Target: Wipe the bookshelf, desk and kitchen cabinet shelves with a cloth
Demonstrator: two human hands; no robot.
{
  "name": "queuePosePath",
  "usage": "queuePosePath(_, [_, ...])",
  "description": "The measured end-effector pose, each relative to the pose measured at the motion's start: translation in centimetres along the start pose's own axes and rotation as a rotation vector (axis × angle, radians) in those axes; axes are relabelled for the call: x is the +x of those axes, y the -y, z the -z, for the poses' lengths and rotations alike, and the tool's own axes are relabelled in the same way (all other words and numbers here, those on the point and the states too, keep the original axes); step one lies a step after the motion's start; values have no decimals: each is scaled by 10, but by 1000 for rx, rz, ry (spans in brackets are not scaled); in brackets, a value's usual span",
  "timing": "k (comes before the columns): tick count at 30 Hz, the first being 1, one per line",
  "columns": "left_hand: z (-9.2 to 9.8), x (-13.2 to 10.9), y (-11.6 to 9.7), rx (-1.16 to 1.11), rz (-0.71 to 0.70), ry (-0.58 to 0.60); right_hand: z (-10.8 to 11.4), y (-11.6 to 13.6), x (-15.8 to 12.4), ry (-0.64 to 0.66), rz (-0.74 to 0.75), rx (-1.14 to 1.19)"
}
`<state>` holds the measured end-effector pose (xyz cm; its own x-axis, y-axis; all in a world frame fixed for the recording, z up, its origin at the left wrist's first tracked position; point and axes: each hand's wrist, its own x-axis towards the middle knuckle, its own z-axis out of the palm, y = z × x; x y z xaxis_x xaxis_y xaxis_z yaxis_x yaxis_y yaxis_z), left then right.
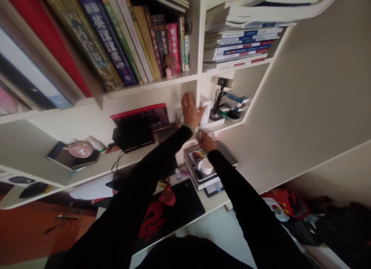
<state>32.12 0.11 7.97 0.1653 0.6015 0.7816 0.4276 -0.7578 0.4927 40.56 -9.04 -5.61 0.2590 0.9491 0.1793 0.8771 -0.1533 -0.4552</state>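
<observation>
My left hand (191,111) reaches into the middle shelf compartment, fingers stretched out and thumb apart, beside the upright divider (198,89). It holds nothing that I can see; whether it touches the divider or the back panel, I cannot tell. To its right stands a narrow white box (205,109). Lower down, my right hand (208,142) is closed at the shelf's front edge on a small pale thing that is blurred and mostly hidden. Behind my left wrist a clear, glassy-looking object (179,116) is partly covered.
Books (108,41) fill the upper shelf; more lie stacked (243,45) at right. A webcam on a stand (222,83) is in the right compartment. A black box (133,135) and a pink round object (81,149) stand left. Below are a mouse mat (185,201) and a small bottle (178,174).
</observation>
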Motion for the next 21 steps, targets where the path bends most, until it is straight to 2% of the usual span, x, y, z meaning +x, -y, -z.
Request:
queuePosePath(3, [-21,26,-1,-104,20,-86,2,-5,-1,1,37,18])
queuePosePath(7, [-30,51,-4,-203,70,-121,6,-31,1,-33,73,-8])
queuePosePath(11, [-31,53,2,-207,95,-107,19,-88,19,-92,33,-22])
queuePosePath(16, [-36,51,10,-196,108,-125,42,-162,59,-213,-40,-106])
queuePosePath(18, [-38,51,10,-186,114,-128,45,-175,70,-247,-81,-142])
queuePosePath(21, [-37,51,9,-145,112,-115,42,-169,69,-258,-95,-180])
